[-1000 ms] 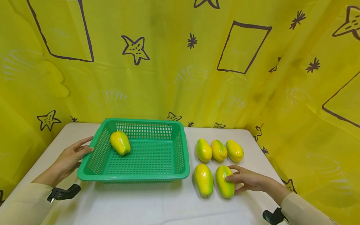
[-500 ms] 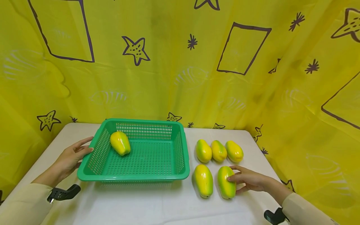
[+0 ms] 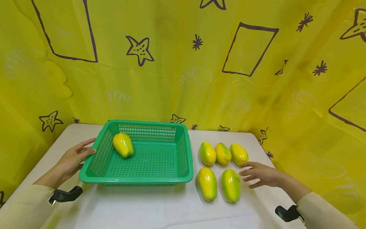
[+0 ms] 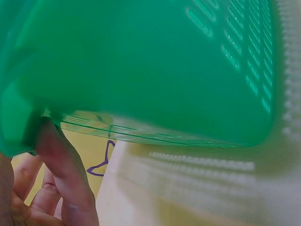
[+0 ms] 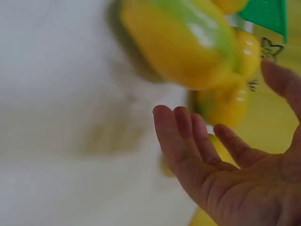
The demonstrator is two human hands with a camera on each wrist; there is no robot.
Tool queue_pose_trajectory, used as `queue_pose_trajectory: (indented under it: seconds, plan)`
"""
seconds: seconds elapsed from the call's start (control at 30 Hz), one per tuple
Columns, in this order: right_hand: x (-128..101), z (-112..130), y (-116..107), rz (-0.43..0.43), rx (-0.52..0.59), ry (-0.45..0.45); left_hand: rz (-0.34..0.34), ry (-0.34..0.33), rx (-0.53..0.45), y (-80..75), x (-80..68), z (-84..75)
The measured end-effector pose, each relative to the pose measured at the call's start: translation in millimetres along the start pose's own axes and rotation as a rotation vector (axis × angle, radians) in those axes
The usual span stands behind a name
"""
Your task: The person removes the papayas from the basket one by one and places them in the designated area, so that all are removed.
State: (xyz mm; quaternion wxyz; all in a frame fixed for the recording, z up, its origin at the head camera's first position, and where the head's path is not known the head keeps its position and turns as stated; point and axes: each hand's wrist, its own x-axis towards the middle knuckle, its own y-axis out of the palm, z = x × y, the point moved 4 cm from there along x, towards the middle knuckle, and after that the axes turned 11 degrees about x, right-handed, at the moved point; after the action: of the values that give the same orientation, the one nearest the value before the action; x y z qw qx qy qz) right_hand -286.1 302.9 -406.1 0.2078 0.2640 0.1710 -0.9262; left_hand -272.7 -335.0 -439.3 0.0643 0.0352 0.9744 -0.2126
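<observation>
My left hand (image 3: 72, 160) holds the left rim of a green plastic basket (image 3: 137, 180). In the left wrist view a finger (image 4: 66, 165) tucks up under the basket's rim. One yellow-green papaya (image 3: 123, 145) lies inside, toward the basket's left wall. Right of the basket, two papayas lie in the front row, a left one (image 3: 207, 184) and a right one (image 3: 231, 185). Just right of the latter is my right hand (image 3: 261, 175), fingers spread and holding nothing. In the right wrist view its palm (image 5: 249, 188) faces up beside the fruit.
Behind the front pair, three more papayas sit in a row: left (image 3: 207, 153), middle (image 3: 223, 154) and right (image 3: 239, 154). A white cloth (image 3: 137, 206) covers the table. The yellow patterned curtain (image 3: 171, 89) hangs close behind and along the right side.
The front right papaya shifted slightly right under my right hand, then was let go. That hand has drawn back up and to the right, its fingers opened. My left hand stays at the basket.
</observation>
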Motion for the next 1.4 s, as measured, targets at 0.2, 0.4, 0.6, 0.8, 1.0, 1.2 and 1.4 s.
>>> queue_pose_trajectory:
  seconds: [0.2,0.4,0.6,0.8,1.0,1.2,1.4]
  plan:
    - [-3,62,4,-0.031,-0.118,-0.132,0.009,-0.008,-0.034,1.0,1.3,0.5]
    - [7,122,29,0.001,-0.186,-0.256,-0.005,-0.019,-0.013,2.1,2.8,-0.6]
    - [30,175,66,0.022,-0.275,-0.322,-0.017,-0.027,-0.002,0.9,4.1,-0.3]
    - [59,216,107,0.004,-0.313,-0.372,-0.019,-0.027,0.004,-0.3,3.6,0.5]
    - [87,242,145,0.030,-0.287,-0.383,-0.026,-0.016,-0.015,1.5,1.4,-1.4]
    - [108,260,181,0.053,-0.255,-0.386,-0.022,-0.016,-0.045,5.2,0.9,-0.8]
    - [134,264,215,0.031,-0.234,-0.465,-0.028,-0.019,-0.046,3.6,-0.2,0.3]
